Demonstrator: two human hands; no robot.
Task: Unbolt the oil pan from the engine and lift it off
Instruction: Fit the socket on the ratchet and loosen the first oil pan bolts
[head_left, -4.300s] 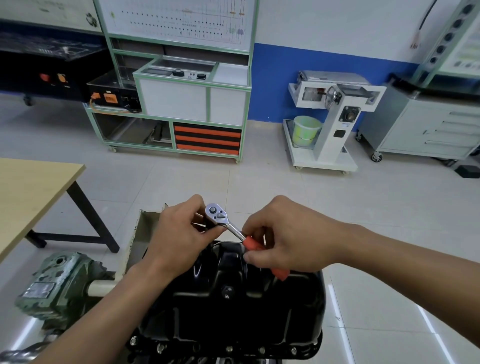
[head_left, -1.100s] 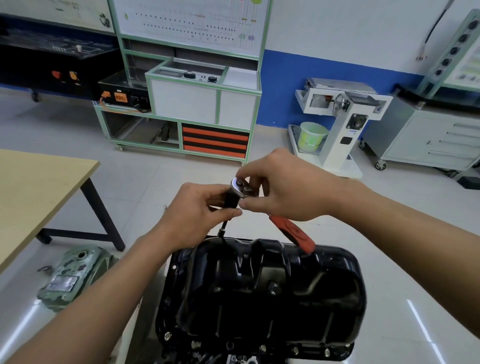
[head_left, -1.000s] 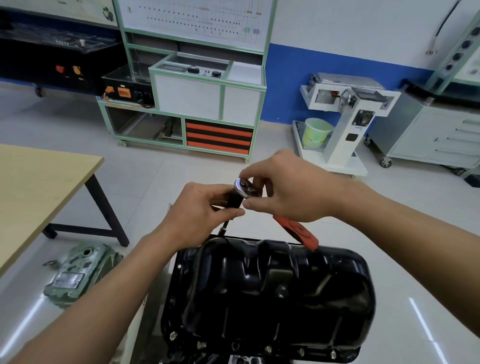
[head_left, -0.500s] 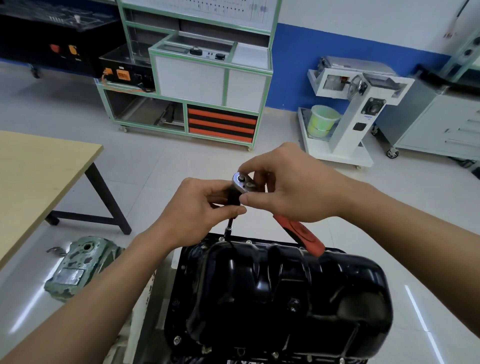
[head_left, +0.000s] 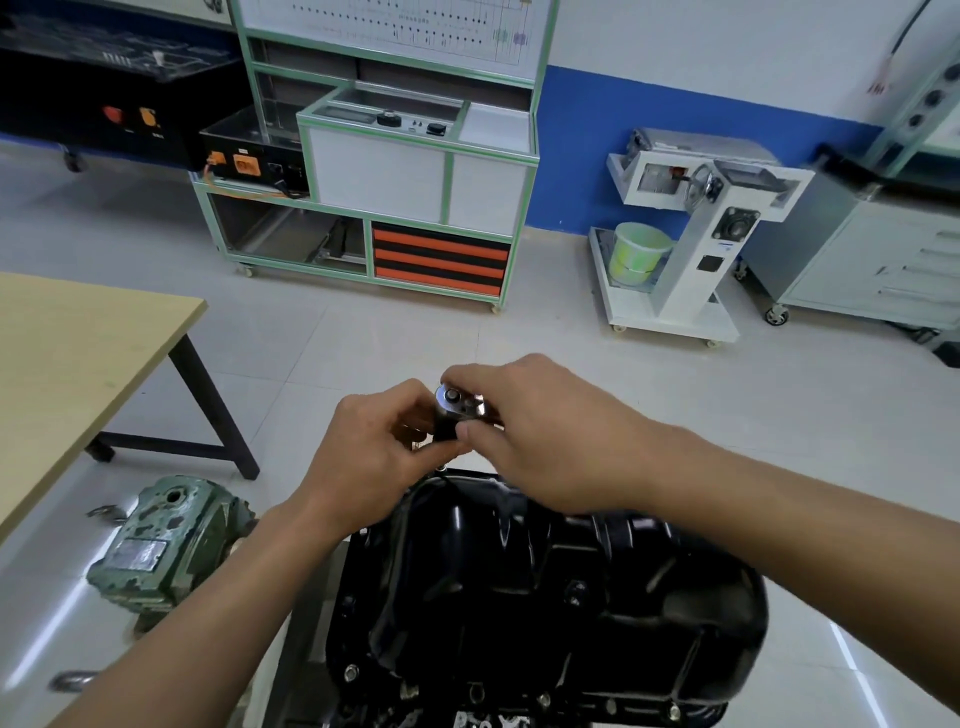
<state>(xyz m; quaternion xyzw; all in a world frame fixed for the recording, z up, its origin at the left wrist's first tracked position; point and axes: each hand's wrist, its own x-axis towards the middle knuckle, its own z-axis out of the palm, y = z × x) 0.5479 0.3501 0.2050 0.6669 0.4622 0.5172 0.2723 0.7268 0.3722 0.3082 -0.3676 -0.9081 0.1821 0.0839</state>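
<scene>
The glossy black oil pan (head_left: 561, 597) sits upside down on the engine at the bottom centre, with several bolts along its near flange (head_left: 540, 699). Above its far edge stands a chrome ratchet (head_left: 457, 401), head up, with a dark socket and extension below it reaching down to the pan's far flange. My left hand (head_left: 371, 457) holds the socket part under the ratchet head, fingers curled round it. My right hand (head_left: 540, 431) pinches the ratchet head from the right with thumb and fingers. The ratchet's handle is hidden under my right hand.
A green metal housing (head_left: 166, 540) lies on the floor to the left. A wooden table (head_left: 67, 364) on black legs stands farther left. A green-framed trainer bench (head_left: 405, 187), a white stand with a green bucket (head_left: 639, 252), and a grey cabinet (head_left: 878, 254) line the back wall.
Both hands keep hold of the ratchet at the pan's far edge. The red handle, seen sticking out to the right half a second ago, is now hidden under my right hand. The view shifted slightly.
</scene>
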